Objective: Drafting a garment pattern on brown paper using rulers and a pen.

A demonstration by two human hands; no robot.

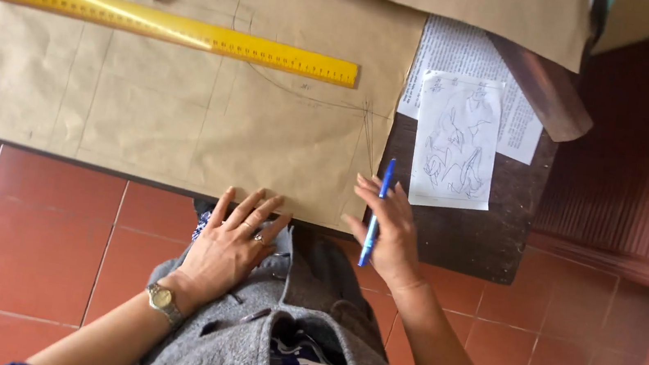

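- The brown pattern paper (154, 95) lies across the bench (467, 233), already carrying pencilled straight lines and one curve near its right edge; most of the sheet is unmarked.
- The right hand (388, 232), grip closed on a blue pen (376, 212), rests at the paper's near right corner.
- The left hand (230, 245) lies flat and released on the near edge.
- A yellow ruler (154, 21) lies farther off; a sketch sheet (455, 141) sits to the right.

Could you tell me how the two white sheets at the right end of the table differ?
The small sheet carries sketched figures; the large sheet is covered in dense print. The small sheet lies on top and shows whole; the large sheet lies beneath, partly hidden by it and by brown paper. Both are white and lie flat on the dark table.
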